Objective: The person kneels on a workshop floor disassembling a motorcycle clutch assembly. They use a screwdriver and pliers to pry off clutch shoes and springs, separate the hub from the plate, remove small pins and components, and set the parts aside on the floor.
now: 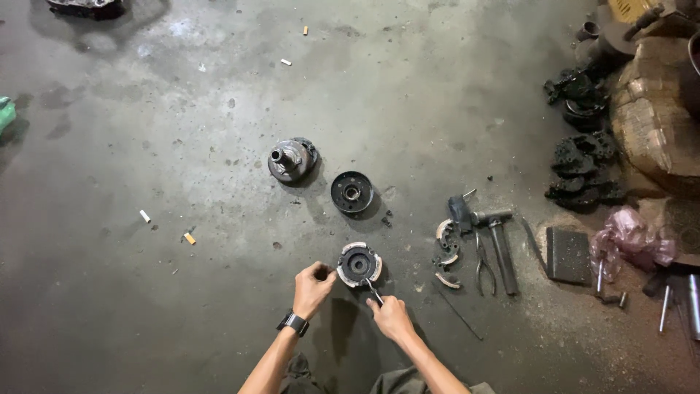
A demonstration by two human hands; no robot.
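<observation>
Your right hand (391,315) has its fingers closed round a thin tool (373,291), its tip against the near edge of the clutch (359,264). Your left hand (312,287) is curled shut at the clutch's left rim; what it grips is hidden. The clutch lies flat on the floor (182,146), just ahead of you. Beyond it sit a drum (351,192) and a hub (291,158); to the right, pliers (483,266) and a hammer (499,244).

Round clutch disc (359,264) lies flat on the concrete floor (219,241), dark hub in the middle, pale worn shoe pads around the rim. Thin metal tool (373,292) is angled against its lower right edge, tip touching the disc, handle end hidden in the fist.
</observation>
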